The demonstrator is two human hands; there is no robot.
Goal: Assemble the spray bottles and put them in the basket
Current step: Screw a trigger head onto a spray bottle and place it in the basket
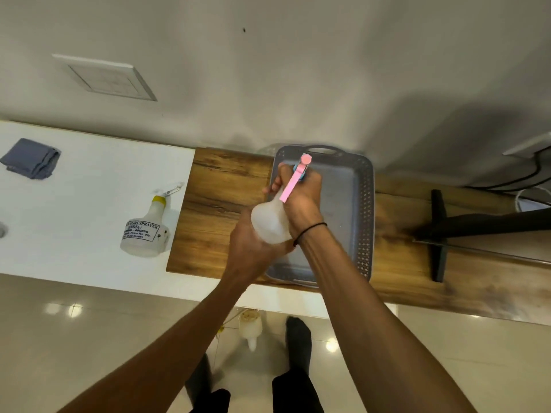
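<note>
I hold a translucent white spray bottle [269, 222] over the grey perforated basket [365, 204]. My left hand [249, 242] grips the bottle's body from below. My right hand [301, 192] is wrapped around its pink spray head [293, 180] at the neck; the pink nozzle points away from me. A second spray bottle [144, 234], with a yellow collar, white trigger and printed label, lies on its side on the white counter to the left. The basket holds nothing that I can see.
The basket rests on a wooden board [220, 204] against the wall. A folded grey-blue cloth [31, 159] lies at the far left of the white counter. A black stand [441, 234] lies on the board's right side. On the floor below stands another white bottle [250, 326].
</note>
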